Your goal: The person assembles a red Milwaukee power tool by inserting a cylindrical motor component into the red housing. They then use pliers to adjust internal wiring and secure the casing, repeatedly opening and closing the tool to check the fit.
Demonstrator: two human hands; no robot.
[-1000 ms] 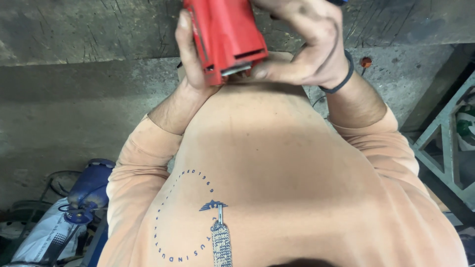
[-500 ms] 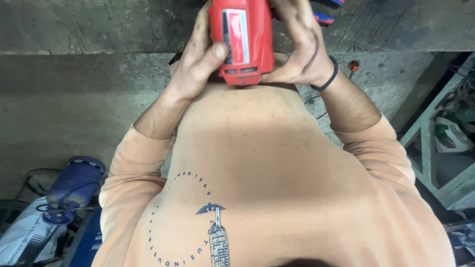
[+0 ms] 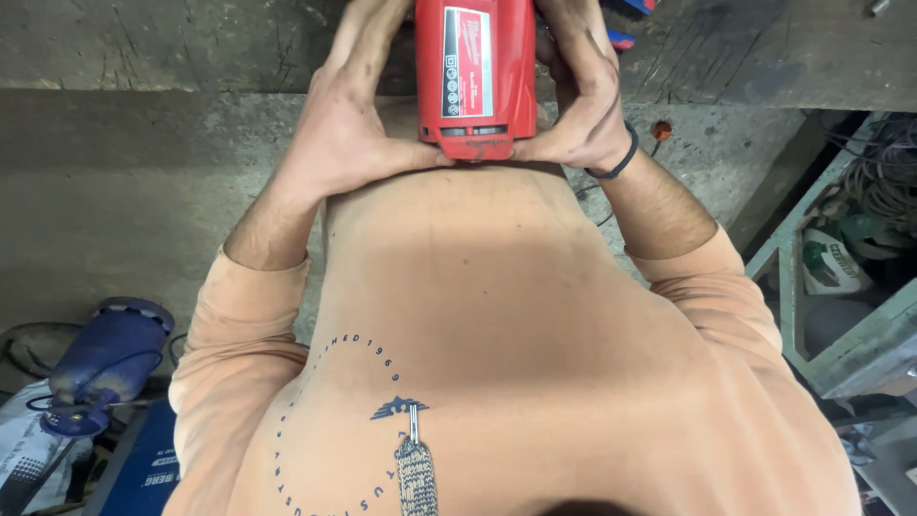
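Head view: both hands are gripping a red power tool body (image 3: 475,76), held close in front of the chest, over the edge of the dark scuffed tabletop (image 3: 143,43)

Left hand (image 3: 349,134) is wrapping the tool's left side, thumb lying along the bottom edge just under the vents; grip closed on the housing. Right hand (image 3: 583,105) is clamping the tool's right side, fingers curled round it, thumb meeting the bottom edge; a black wristband (image 3: 619,164) is sitting just below that hand. Looks like the two-sided hold is there to steady the tool and keep its flat face turned up toward the camera

Label on the tool: an upright white rectangle (image 3: 468,62) in the middle of the red face, with a column of small square icons on its left strip. Two dark slots are sitting under the label near the tool's lower edge

Below the tool: peach long-sleeved shirt (image 3: 497,334) with a dark blue ring-shaped print (image 3: 382,430) low on it

Far lower left of the tool: a blue rounded machine (image 3: 105,363) with cable, lying on the floor beside a blue flat case (image 3: 143,473). Far right of the tool: a grey-green metal frame (image 3: 812,287), with a white bag bearing a green patch (image 3: 831,263) behind it. Small orange round bit (image 3: 660,127) is lying just right of the wristband
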